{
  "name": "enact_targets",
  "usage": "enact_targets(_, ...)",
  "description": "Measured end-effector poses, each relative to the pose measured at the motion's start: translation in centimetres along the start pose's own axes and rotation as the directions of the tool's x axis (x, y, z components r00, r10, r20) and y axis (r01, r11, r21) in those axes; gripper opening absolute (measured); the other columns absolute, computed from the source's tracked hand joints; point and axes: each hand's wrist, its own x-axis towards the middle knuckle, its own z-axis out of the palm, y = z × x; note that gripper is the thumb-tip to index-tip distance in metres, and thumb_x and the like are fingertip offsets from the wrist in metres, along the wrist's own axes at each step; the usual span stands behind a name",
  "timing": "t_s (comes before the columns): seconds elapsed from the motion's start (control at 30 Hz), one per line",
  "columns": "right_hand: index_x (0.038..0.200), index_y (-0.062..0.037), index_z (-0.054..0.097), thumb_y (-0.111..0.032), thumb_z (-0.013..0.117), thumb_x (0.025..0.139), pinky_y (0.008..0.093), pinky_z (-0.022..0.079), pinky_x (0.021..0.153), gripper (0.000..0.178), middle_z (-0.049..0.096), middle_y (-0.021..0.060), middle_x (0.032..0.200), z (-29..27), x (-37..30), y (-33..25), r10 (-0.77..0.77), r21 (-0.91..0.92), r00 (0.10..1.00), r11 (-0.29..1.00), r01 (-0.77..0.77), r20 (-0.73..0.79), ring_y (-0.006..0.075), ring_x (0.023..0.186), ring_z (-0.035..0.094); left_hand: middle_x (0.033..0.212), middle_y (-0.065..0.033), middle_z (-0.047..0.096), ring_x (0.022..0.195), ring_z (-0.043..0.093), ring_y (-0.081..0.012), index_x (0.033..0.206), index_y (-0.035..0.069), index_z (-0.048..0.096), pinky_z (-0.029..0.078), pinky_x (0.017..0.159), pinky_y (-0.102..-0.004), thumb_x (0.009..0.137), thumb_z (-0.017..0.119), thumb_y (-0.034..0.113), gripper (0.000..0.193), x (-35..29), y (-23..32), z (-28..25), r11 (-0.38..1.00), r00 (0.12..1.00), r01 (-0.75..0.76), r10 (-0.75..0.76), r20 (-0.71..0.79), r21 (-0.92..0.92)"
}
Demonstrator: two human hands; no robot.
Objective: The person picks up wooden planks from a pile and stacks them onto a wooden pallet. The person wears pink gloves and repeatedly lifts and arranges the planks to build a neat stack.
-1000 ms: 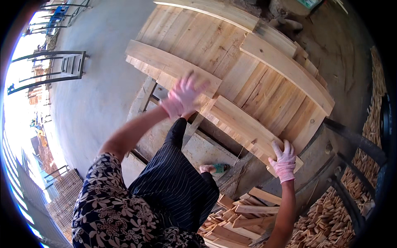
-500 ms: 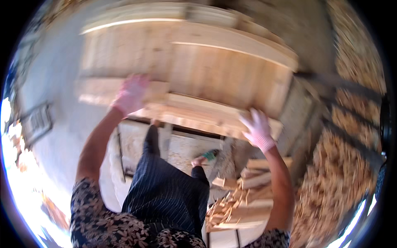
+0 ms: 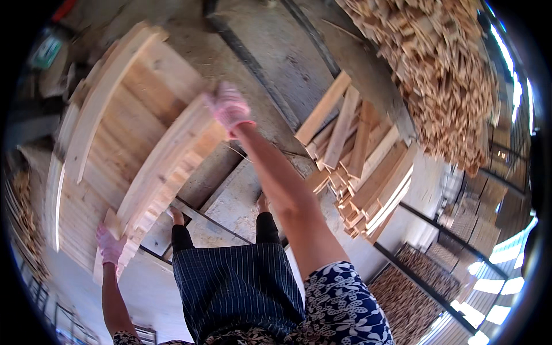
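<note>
A broad stack of pale wooden planks lies to my left, its boards set side by side. Along its near edge runs a long raised plank. My right hand, in a pink glove, is closed over the far end of this plank, fingers curled round the corner. At the near end my left hand, also gloved in pink, grips the wood beside a short projecting piece. Its fingertips are partly hidden. Another long plank rests along the stack's far side.
Loose planks and offcuts are piled to the right, near my right arm. Behind them rises a big heap of wood pieces. Dark metal bars cross the floor ahead. More stacked wood stands at the lower right.
My view has swung to the right, so the stack now sits further left and tilted. Both hands have gone from lying spread on the near planks to gripping the plank's two ends.
</note>
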Motion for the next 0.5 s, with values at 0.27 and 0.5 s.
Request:
enact_targets(0.27,0.150,-0.0076,0.046,-0.041,0.058,0.097,0.0477,0.035,0.117,0.063,0.045,0.0231,0.154,-9.3,-9.2,14.9,0.165,0.092,0.982,0.983,-0.157,-0.090,0.0373,0.148,0.037,0.143,-0.0275,0.046,0.132,0.048,-0.0459,0.154,0.002,0.031,0.041,0.113,-0.0483,0.074,0.081,0.022,0.097,-5.2,11.0,-9.3,0.959,0.998,0.013,-0.031,0.059,0.285)
enact_targets(0.5,0.158,-0.0198,0.030,-0.037,0.072,0.087,0.0643,0.043,0.099,0.084,0.047,0.0272,0.138,-19.4,-25.1,46.3,0.751,-0.154,0.509,0.493,-0.856,-0.420,0.0496,0.132,0.045,0.134,-0.0227,0.058,0.127,0.054,-0.0374,0.151,0.003,0.042,0.044,0.109,-0.0445,0.081,0.079,0.027,0.083,-15.9,24.9,-0.7,0.926,0.894,-0.347,0.374,0.246,-0.147)
